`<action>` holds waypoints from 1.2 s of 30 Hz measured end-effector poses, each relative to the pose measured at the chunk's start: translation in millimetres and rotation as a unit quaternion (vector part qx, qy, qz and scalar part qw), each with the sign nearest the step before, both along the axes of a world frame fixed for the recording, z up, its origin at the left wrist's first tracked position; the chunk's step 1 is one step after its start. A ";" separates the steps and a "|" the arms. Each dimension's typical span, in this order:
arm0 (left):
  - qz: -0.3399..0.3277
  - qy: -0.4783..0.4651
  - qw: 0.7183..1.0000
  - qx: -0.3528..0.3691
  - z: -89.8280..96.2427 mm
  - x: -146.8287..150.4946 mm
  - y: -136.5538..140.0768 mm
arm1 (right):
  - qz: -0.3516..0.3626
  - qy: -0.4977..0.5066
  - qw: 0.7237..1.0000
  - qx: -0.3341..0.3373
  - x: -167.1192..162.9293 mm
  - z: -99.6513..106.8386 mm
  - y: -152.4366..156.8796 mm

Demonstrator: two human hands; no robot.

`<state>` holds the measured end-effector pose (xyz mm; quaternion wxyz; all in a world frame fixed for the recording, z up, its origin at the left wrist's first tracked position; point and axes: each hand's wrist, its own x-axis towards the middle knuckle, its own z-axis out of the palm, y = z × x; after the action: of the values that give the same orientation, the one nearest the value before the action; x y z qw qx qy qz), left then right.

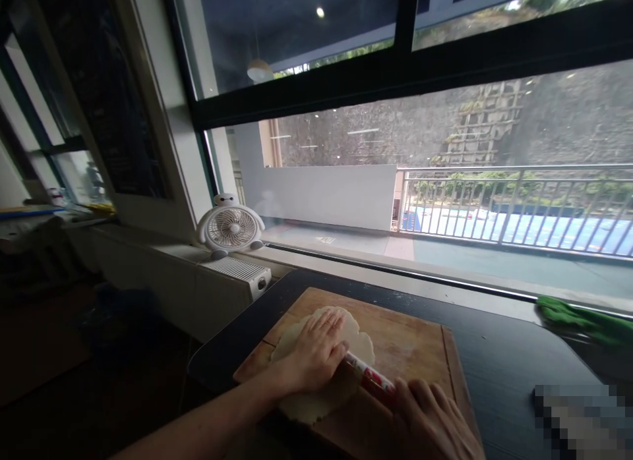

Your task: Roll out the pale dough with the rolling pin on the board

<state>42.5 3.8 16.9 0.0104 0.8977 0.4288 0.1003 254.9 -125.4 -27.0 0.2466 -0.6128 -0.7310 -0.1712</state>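
Observation:
A flat, rolled-out sheet of pale dough with an uneven edge lies on a wooden board. Across the dough, slanting down to the right, is a slim red-and-white printed tube. My left hand rests over the dough with its fingers stretched out flat, its thumb at the tube's far end. Whether the tube runs on beneath that palm is hidden. My right hand is curled over the tube's near end at the lower right of the board.
Under the board is a dark table, with a blurred-out object at its right. A green cloth lies by the window. A white fan stands on the sill, near a radiator.

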 end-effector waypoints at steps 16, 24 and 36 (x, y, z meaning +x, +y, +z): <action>0.028 -0.049 0.998 -0.041 -8.8 67.9 75.1 | -0.045 0.002 0.995 -0.089 12.0 7.2 25.0; 0.001 -0.021 1.000 -0.002 -6.9 13.4 32.1 | 0.022 0.070 0.983 -0.166 -22.3 41.0 20.5; 0.059 -0.087 0.993 -0.060 -3.2 105.3 123.6 | -0.061 -0.052 0.994 -0.073 37.3 -4.5 41.6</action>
<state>147.8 127.5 13.8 0.0956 0.8562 0.4840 0.1531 292.2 -83.8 -31.4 0.1517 -0.6629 -0.7145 -0.1641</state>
